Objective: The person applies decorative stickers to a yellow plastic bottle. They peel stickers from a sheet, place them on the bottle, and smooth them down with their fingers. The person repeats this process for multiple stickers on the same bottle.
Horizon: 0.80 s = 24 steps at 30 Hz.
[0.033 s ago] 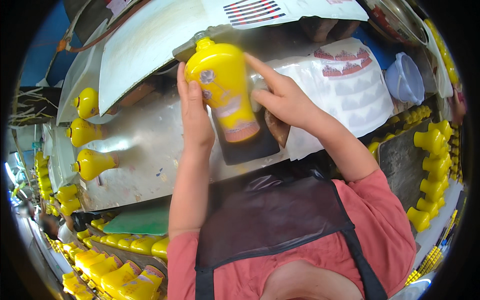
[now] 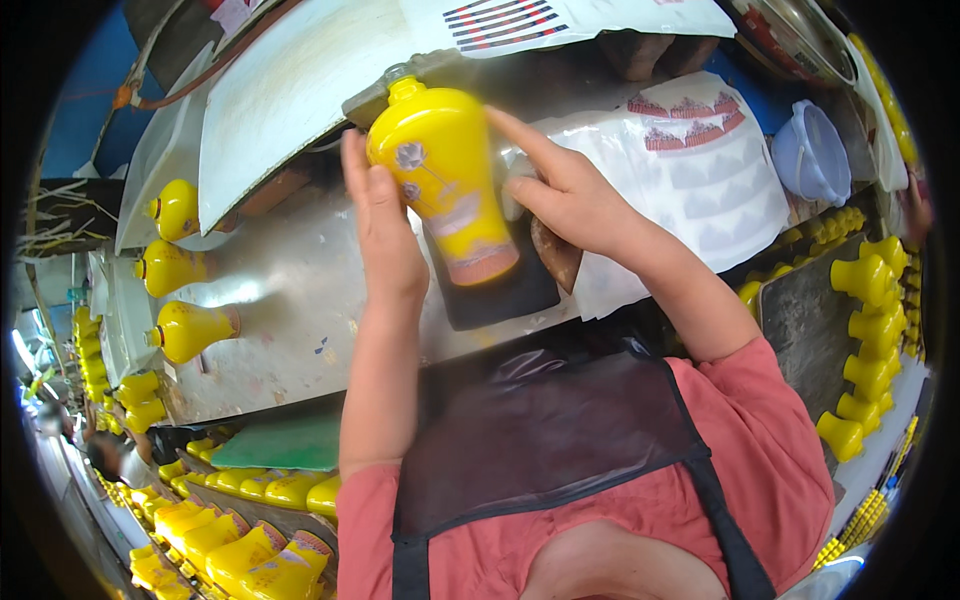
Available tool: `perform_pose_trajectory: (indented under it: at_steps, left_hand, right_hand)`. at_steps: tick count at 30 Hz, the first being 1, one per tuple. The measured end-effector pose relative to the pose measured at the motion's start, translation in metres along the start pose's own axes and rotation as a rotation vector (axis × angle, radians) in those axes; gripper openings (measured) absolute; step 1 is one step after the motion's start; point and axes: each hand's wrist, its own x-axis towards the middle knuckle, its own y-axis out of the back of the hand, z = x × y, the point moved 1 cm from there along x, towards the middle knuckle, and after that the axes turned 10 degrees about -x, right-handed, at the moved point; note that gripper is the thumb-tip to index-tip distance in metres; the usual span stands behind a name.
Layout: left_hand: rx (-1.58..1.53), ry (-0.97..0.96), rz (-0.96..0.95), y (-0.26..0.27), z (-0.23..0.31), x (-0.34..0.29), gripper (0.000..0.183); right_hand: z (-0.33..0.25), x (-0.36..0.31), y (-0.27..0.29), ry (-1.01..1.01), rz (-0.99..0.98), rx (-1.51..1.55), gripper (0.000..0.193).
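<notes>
A glossy yellow bottle (image 2: 455, 130) with purple flower decals and a pinkish patterned band at its base lies in front of me. Its neck rests at a dark block (image 2: 365, 105), its base over a black pad (image 2: 505, 305). My left hand (image 2: 388, 235) is open along the bottle's left side, fingers stretched and thumb near the decals. My right hand (image 2: 575, 200) points its index finger along the bottle's right shoulder. Its other fingers are curled, with a pale thing I cannot make out under the thumb. A brown wedge-shaped piece (image 2: 556, 258) lies below that hand.
Decal sheets (image 2: 715, 175) lie at the right, near a pale blue bucket (image 2: 810, 155). Three yellow bottles (image 2: 195, 332) lie at the metal table's left. A white board (image 2: 290, 100) is at the back. More yellow bottles (image 2: 862, 330) stand at both sides; a green board (image 2: 280, 445) is lower left.
My left fingers have shifted slightly left, away from the bottle's side. My right hand and the bottle look nearly the same.
</notes>
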Motion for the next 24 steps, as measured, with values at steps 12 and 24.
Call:
perform_pose_trajectory:
  at_steps: [12, 24]
  left_hand:
    - [-0.212, 0.112, 0.007, -0.004, -0.017, 0.006, 0.058]
    - [-0.044, -0.129, -0.059, -0.007, -0.013, 0.007, 0.052]
  right_hand:
    - [0.006, 0.002, 0.008, 0.130, 0.039, -0.040, 0.082]
    - [0.016, 0.038, -0.001, 0.176, -0.131, 0.101, 0.074]
